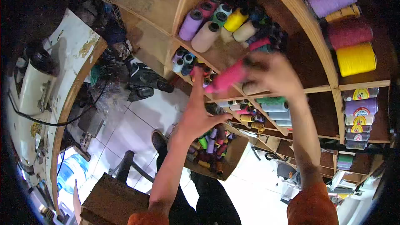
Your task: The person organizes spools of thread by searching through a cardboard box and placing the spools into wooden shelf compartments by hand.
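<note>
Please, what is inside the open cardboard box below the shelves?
The box holds a jumble of spools, with purple, green, yellow and dark red among them. The top spools cover whatever lies deeper, so the bottom cannot be seen.

Wears plain rust-orange sleeves (312, 206), short enough to leave the forearms (173, 162) bare. Also wears dark, near-black trousers (212, 196) and a dark shoe (159, 141) with a rounded toe, too dim to tell laces or markings.

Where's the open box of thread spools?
Head view, just below centre: the open box is right of the left forearm, above the legs.
</note>
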`<state>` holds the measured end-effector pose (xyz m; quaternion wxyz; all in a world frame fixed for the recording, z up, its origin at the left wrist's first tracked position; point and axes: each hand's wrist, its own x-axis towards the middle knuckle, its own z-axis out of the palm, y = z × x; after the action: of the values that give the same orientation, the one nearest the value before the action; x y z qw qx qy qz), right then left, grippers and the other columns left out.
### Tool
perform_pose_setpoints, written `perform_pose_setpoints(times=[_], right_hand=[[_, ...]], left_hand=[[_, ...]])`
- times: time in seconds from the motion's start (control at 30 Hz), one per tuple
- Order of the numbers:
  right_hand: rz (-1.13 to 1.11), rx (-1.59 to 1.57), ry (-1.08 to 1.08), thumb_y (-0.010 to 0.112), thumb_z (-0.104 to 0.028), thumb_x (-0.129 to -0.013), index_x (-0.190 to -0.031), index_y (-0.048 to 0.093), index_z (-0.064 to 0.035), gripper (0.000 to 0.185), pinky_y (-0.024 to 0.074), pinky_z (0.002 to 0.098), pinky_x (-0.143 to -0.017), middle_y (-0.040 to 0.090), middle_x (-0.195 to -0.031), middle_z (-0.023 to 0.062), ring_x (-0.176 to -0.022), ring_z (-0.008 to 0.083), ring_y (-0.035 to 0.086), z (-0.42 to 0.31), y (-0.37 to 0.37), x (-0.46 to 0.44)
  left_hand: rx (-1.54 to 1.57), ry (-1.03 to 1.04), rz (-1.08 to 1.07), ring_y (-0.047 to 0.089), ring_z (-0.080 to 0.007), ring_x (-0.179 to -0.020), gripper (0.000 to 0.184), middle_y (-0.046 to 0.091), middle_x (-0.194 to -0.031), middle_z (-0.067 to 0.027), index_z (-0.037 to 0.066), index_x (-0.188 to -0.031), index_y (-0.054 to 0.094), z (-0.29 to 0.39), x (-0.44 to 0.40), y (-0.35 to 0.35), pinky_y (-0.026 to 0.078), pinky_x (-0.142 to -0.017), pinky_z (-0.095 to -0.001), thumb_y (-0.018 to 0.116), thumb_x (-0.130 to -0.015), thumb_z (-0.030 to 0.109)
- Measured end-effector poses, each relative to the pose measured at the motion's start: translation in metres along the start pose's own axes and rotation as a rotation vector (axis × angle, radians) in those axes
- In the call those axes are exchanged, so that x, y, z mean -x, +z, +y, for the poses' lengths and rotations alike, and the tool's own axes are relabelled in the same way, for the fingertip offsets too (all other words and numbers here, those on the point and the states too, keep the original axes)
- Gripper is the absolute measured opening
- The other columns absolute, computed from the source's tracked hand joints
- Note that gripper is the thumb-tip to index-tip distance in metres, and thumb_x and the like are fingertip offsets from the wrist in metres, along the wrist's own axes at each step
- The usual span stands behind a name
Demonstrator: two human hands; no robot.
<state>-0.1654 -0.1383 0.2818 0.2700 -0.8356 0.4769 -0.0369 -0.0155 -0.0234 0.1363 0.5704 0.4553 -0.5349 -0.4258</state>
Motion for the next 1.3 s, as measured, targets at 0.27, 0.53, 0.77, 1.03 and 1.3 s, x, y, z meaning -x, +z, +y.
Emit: perform_pose_setpoints(times=[0.27,0.53,0.77,1.03,1.3], right_hand=[[0.439,0.472,0.267,0.062,-0.036,-0.076,-0.116,0.055,-0.0063,0.050,0.0457,0.0368,-0.083,0.057,-0.110,0.0197,-0.094,0.0266,0.059,0.108,-0.017,-0.074],[0.338,0.617,0.182,0.056,-0.044,-0.077,-0.126,0.044,-0.0101,0.060,0.0370,0.0427,-0.098,0.048,-0.125,0.0209,-0.113,0.0354,0.048,0.230,-0.010,-0.115],[0.337,-0.330,0.056,0.064,-0.029,-0.078,-0.106,0.060,-0.0037,0.038,0.0421,0.0251,-0.071,0.063,-0.097,0.0106,-0.080,0.0123,0.055,-0.008,0.025,-0.013],[-0.788,-0.221,0.340,0.059,-0.032,-0.084,-0.090,0.063,-0.0038,0.029,0.0467,0.0341,-0.074,0.064,-0.089,0.0071,-0.080,0.0212,0.061,0.126,0.319,0.113],[0.118,0.139,0.644,0.072,-0.031,-0.068,-0.132,0.032,-0.0012,0.081,0.0300,0.0529,-0.095,0.039,-0.127,0.0182,-0.115,0.0390,0.035,0.303,0.526,0.174]], left_hand=[[0.094,-0.167,-0.004,0.020,-0.0314,-0.133,0.114,0.011,-0.145,-0.0233,0.003,-0.140,-0.009,-0.024,0.032,0.016,0.023,-0.107,-0.0363,0.076,-0.065,0.010],[-0.318,-0.363,-0.168,0.035,-0.0360,-0.124,0.096,0.026,-0.140,-0.0223,0.005,-0.140,0.004,-0.085,0.098,-0.007,0.033,-0.102,-0.0373,0.069,-0.074,0.031],[-0.480,-0.590,-0.203,0.054,-0.0359,-0.103,0.055,0.055,-0.111,-0.0236,0.003,-0.121,0.046,-0.221,0.167,-0.044,0.043,-0.089,-0.0399,0.062,-0.077,0.032],[-0.706,-0.642,-0.074,0.056,-0.0325,-0.100,0.036,0.058,-0.108,-0.0204,0.002,-0.110,0.053,-0.396,0.097,-0.080,0.044,-0.087,-0.0435,0.057,-0.079,0.020],[-1.030,-0.637,-0.313,0.060,-0.0321,-0.092,0.024,0.060,-0.099,-0.0206,0.001,-0.095,0.062,-0.547,0.007,-0.077,0.051,-0.075,-0.0425,0.056,-0.079,0.018]])
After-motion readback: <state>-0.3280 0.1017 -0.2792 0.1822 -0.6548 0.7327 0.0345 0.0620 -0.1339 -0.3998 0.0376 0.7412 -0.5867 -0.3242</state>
